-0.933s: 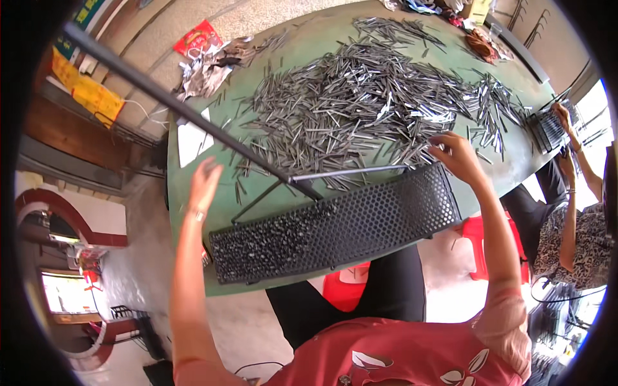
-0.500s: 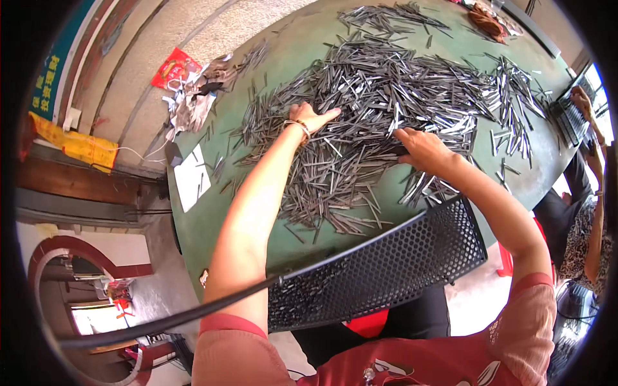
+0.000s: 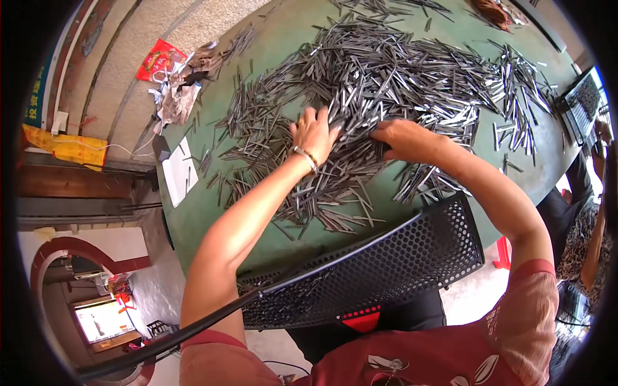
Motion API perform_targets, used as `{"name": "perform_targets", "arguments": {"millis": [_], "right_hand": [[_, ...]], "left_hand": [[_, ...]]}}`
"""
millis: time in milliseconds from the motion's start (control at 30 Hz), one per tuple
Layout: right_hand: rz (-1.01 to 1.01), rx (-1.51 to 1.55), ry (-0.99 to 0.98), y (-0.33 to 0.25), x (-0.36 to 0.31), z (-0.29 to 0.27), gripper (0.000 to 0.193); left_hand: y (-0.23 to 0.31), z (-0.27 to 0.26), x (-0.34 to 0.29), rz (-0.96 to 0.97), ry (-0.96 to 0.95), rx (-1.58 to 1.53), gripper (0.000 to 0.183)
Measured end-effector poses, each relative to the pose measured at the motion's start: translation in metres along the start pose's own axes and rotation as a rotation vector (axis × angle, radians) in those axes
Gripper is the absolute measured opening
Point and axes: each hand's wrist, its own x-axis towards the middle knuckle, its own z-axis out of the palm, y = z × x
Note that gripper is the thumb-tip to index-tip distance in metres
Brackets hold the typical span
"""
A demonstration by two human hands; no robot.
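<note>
On the green table [image 3: 528, 179], thin dark strips [image 3: 386, 67] lie heaped before us.
From the left, we see a red packet [image 3: 159, 59], crumpled cloth [image 3: 177, 103] and a white sheet [image 3: 175, 183]; then our left hand [image 3: 314, 138], thumb and fingers apart against the heap. The strips' long axes cross every way, between our hands and beyond. Our right hand [image 3: 409, 140] curls over some; we cannot tell whether it is clamped on any. Nearer us, a black perforated panel [image 3: 399, 264] runs lengthwise from lower left to upper right, a dark bar [image 3: 193, 327] crossing its left part. Far right is another dark rack [image 3: 579, 103].
</note>
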Motion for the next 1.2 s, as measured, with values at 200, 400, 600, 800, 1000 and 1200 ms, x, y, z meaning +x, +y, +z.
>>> {"name": "perform_targets", "arguments": {"millis": [200, 400, 600, 800, 1000, 1200], "right_hand": [[-0.031, 0.010, -0.012, -0.024, -0.014, 0.001, 0.033], [-0.068, 0.155, 0.100, -0.028, -0.044, -0.022, 0.048], [0.350, 0.279, 0.425, -0.030, -0.136, -0.044, 0.025], [0.654, 0.349, 0.581, -0.032, -0.228, -0.018, 0.020], [0.850, 0.570, 0.878, -0.042, -0.254, 0.028, 0.015], [0.788, 0.313, 0.975, -0.038, -0.257, 0.063, 0.013]], "left_hand": [[0.005, -0.026, -0.041, 0.001, -0.307, -0.135, 0.072], [0.000, -0.041, 0.002, -0.197, -0.552, -0.023, 0.119], [0.031, -0.013, -0.007, -0.226, -0.413, -0.026, 0.097], [0.035, -0.022, 0.001, -0.060, -0.454, 0.044, 0.082], [0.032, -0.021, -0.019, 0.055, -0.360, -0.108, 0.058], [0.009, -0.030, -0.020, -0.335, -0.398, -0.577, 0.028]]}}
